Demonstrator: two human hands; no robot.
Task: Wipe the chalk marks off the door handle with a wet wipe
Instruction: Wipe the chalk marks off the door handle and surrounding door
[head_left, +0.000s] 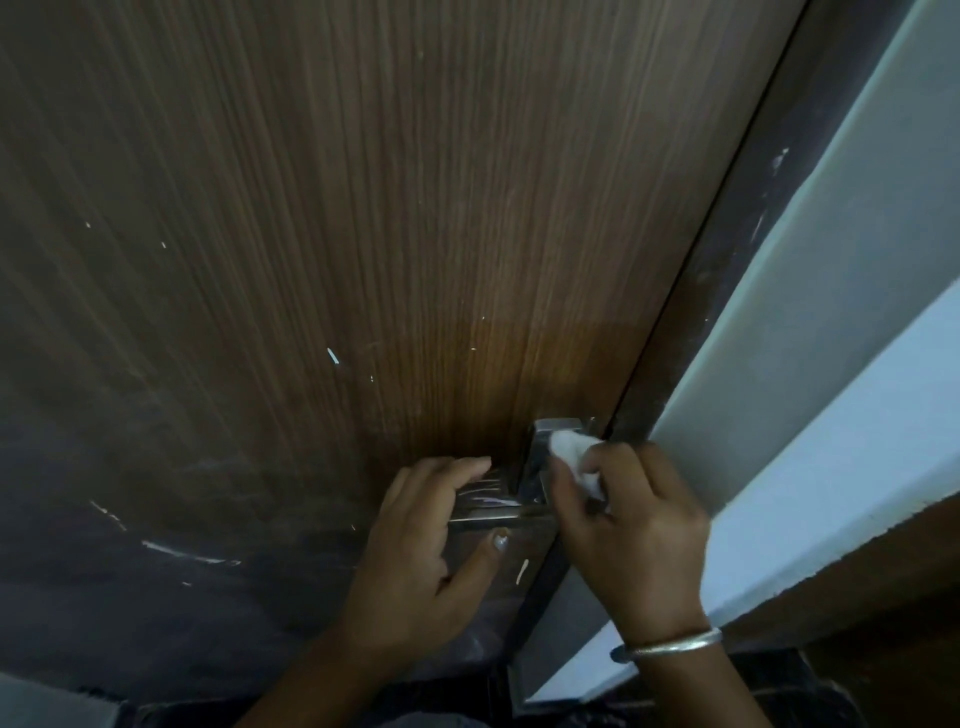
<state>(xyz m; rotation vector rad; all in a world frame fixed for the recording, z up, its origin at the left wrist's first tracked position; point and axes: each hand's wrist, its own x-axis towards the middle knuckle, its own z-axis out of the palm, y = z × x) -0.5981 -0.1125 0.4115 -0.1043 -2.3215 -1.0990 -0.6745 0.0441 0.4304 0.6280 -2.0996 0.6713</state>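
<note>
Head cam is looking down a brown wooden door (363, 234) with fine vertical grain, and honestly the door fills most of the shot. It's got little white flecks (332, 355) scattered over it and a longer pale streak (182, 552) low on the left, where the wood looks darker and kinda smudgy. Along the right edge of the door runs a dark door frame (727, 312) with a few pale scuffs on it, and right of that is a light grey wall (831, 312) that turns bluish-white lower down. The metal door handle (535, 467) sits near the bottom, close to the door's right edge, with its lever pointing left. You can see white chalk marks (488, 493) scribbled on the top of the lever. The left hand (410, 561) has the lever in a grip, fingers curled over the top and the thumb (488, 551) tucked under it, so it's wrapped round the bar rather than flat. The right hand (639, 525) is bunched up around a white wet wipe (571, 452), pinching it in the fingertips with the wad pressed against the square base end of the handle, right next to the door's edge. There's a thin silver bangle (670, 644) on the right wrist. The two hands are close together, with just the chalky stretch of lever showing between them.
</note>
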